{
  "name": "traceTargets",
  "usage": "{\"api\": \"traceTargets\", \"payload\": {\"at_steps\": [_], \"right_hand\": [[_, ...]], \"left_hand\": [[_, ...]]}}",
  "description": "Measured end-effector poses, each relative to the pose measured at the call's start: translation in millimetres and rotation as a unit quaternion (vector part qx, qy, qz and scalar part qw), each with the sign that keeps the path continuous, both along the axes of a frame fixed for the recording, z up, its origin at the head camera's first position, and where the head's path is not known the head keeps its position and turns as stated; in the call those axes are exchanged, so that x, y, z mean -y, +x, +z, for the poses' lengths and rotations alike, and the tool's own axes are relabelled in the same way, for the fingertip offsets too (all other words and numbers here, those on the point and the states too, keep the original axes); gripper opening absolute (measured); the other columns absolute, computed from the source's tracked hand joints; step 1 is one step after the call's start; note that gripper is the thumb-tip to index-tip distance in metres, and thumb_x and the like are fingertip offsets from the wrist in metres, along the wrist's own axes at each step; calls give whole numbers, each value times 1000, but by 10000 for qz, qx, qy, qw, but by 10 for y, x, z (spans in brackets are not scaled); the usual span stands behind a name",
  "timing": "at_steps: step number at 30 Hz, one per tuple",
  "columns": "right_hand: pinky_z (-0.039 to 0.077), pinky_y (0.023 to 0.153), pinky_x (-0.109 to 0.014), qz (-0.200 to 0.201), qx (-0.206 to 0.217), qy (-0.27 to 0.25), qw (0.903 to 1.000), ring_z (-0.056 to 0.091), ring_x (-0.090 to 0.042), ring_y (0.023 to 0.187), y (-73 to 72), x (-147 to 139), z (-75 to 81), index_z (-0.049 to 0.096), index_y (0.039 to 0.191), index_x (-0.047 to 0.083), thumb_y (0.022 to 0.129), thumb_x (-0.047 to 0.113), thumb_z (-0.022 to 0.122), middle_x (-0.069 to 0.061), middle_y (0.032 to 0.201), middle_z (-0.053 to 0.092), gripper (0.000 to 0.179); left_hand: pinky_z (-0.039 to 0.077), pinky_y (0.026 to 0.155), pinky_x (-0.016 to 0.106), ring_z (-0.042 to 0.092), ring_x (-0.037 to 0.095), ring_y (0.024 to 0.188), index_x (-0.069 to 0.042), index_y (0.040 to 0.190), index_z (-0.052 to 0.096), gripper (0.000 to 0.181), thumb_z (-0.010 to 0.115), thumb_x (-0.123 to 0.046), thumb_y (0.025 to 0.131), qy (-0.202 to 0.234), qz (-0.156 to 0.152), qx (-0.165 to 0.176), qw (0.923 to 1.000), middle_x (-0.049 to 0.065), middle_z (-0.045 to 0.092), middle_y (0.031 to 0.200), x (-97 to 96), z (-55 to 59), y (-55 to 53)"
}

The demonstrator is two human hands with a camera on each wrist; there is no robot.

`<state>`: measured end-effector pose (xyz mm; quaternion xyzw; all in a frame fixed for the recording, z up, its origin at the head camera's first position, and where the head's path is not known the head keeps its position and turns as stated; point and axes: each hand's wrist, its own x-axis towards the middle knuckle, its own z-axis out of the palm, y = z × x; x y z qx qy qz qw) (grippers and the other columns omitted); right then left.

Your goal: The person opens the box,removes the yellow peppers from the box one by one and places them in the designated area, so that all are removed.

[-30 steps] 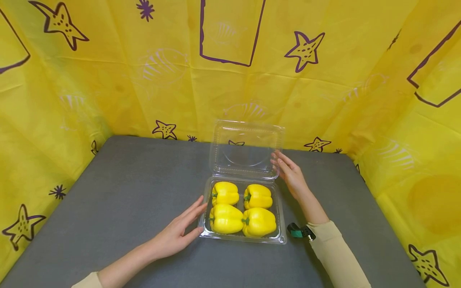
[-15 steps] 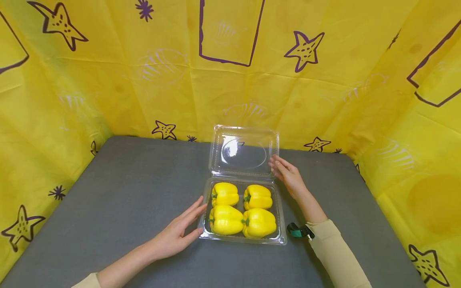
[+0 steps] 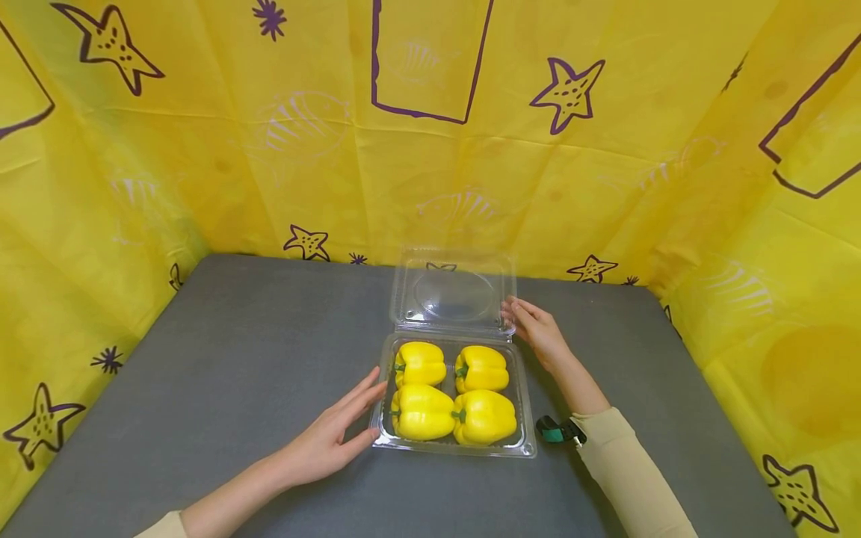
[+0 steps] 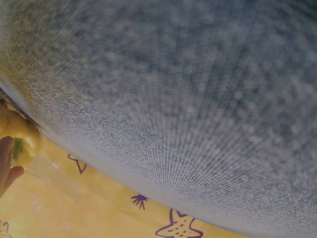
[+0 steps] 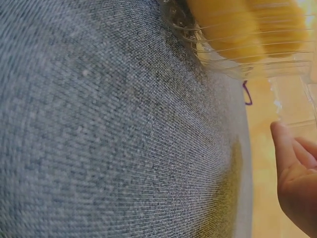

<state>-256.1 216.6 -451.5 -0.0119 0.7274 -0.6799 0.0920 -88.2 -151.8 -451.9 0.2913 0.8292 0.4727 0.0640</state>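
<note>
Several yellow bell peppers [image 3: 422, 412] with green stems sit in the base of a clear plastic clamshell container [image 3: 464, 450]. Its hinged lid [image 3: 454, 299] stands raised and leans back behind the base. My left hand [image 3: 326, 437] has its fingers extended, fingertips touching the container's left side. With my right hand [image 3: 541, 336] I hold the lid's right edge near the hinge, fingertips showing through the plastic. The right wrist view shows the thumb [image 5: 282, 144] against the lid. In the left wrist view, one pepper [image 4: 20, 136] appears beyond the fingers.
A grey tabletop [image 3: 269, 314] lies under the container. Yellow cloth [image 3: 457, 164] with starfish and fish drawings surrounds the table at the back and both sides. A dark and green strap [image 3: 558, 431] is on the right wrist.
The lid has tilted farther back, its top edge sinking in view. My right hand has moved slightly down with it. The left hand and the peppers stay in place.
</note>
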Motion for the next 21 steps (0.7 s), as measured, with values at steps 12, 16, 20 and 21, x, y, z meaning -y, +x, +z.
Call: {"api": "traceTargets", "payload": {"at_steps": [12, 16, 20, 21], "right_hand": [[46, 95, -26, 13, 306, 113, 9995, 49, -32, 128, 9, 9, -13, 35, 146, -8, 106, 20, 43, -26, 144, 44, 49], [46, 94, -26, -7, 401, 228, 9989, 52, -31, 126, 9, 5, -34, 38, 145, -9, 106, 20, 42, -27, 142, 46, 48], [46, 94, -25, -3, 447, 287, 9986, 56, -25, 122, 18, 3, -47, 38, 144, -9, 106, 22, 42, -27, 142, 45, 49], [46, 94, -24, -6, 457, 283, 9986, 57, -23, 120, 20, 3, -50, 38, 144, -9, 106, 22, 42, -27, 142, 46, 49]], "left_hand": [[33, 105, 21, 33, 33, 139, 1, 149, 35, 62, 62, -20, 97, -47, 16, 21, 10000, 15, 15, 161, 3, -10, 1], [33, 105, 22, 34, 33, 139, 1, 149, 35, 62, 62, -21, 97, -77, 30, -9, 10000, 15, 15, 161, 6, -16, 6], [33, 105, 23, 35, 33, 138, 1, 149, 35, 63, 63, -21, 97, -92, 41, -11, 9999, 15, 16, 161, 8, -12, 9], [33, 105, 23, 35, 33, 138, 0, 149, 35, 63, 63, -21, 97, -97, 44, -8, 9999, 15, 15, 161, 9, -10, 10]]}}
